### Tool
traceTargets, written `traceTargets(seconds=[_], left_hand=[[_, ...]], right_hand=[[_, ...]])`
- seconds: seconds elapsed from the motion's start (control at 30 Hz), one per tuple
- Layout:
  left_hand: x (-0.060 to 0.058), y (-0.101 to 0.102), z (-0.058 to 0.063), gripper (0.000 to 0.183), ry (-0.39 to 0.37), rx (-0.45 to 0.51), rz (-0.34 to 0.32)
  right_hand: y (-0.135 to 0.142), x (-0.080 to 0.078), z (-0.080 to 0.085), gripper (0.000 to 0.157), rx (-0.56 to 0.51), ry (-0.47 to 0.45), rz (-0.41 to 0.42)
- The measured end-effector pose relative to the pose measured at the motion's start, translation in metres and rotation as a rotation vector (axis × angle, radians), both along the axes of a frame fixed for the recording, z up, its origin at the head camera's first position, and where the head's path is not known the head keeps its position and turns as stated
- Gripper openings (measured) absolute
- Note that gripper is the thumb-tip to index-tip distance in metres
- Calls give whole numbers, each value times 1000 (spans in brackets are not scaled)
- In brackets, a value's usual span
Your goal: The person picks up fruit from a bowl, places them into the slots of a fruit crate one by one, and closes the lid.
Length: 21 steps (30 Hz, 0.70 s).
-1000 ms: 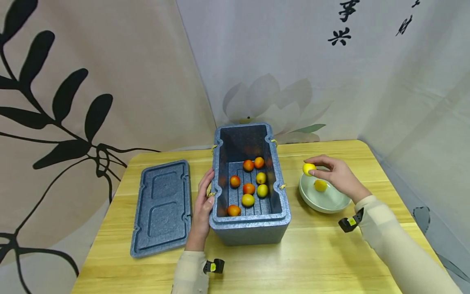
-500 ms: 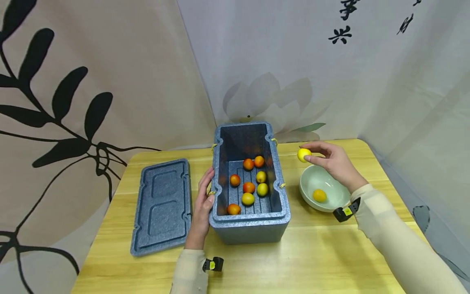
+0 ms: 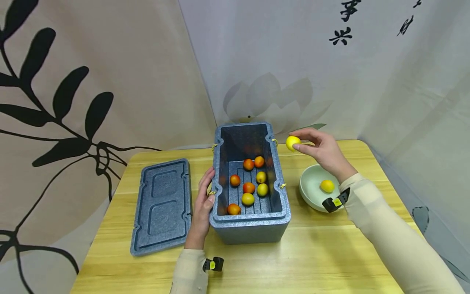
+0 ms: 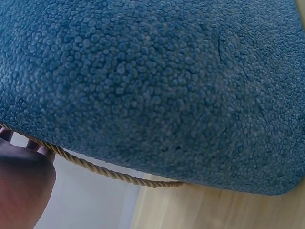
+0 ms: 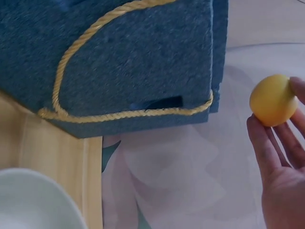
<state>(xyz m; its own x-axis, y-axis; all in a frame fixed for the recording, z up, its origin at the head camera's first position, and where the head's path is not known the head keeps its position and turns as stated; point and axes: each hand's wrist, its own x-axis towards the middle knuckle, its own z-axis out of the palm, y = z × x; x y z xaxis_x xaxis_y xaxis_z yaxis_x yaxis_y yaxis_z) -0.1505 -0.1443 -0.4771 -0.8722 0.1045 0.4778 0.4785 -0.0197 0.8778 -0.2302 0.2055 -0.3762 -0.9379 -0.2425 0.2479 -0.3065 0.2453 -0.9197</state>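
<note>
My right hand (image 3: 324, 152) pinches a lemon (image 3: 293, 143) between thumb and fingertips, above the table between the box and the bowl. In the right wrist view the same lemon (image 5: 271, 101) sits at the fingertips. Below that hand, a pale green bowl (image 3: 309, 195) holds one lemon (image 3: 327, 186). My left hand (image 3: 200, 216) rests along the left side of a blue-grey foam box (image 3: 251, 224), fingers extended and thumb near the rim. Inside the box lie several small orange fruits (image 3: 248, 188) and three lemons (image 3: 247, 199). The left wrist view shows mostly the box wall (image 4: 157, 95).
The box lid (image 3: 167, 222) lies flat on the wooden table (image 3: 249, 269), left of the box. Yellow rope handles (image 5: 71, 52) hang on the box's sides. A patterned cloth backdrop (image 3: 154, 81) rises behind the table's back edge.
My right hand has carried its lemon up and leftward from above the bowl toward the box's far right corner. The lemon in the bowl has shifted. My left hand stays in place.
</note>
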Motion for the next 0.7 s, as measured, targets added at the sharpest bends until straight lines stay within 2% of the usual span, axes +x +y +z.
traceTargets(seconds=[0.37, 0.7], left_hand=[[1, -1, 1, 60, -17, 0, -5], [0, -1, 5, 58, 5, 19, -35]], right_hand=[[-26, -11, 17, 37, -82, 37, 50], [-37, -19, 13, 35, -122, 63, 71]])
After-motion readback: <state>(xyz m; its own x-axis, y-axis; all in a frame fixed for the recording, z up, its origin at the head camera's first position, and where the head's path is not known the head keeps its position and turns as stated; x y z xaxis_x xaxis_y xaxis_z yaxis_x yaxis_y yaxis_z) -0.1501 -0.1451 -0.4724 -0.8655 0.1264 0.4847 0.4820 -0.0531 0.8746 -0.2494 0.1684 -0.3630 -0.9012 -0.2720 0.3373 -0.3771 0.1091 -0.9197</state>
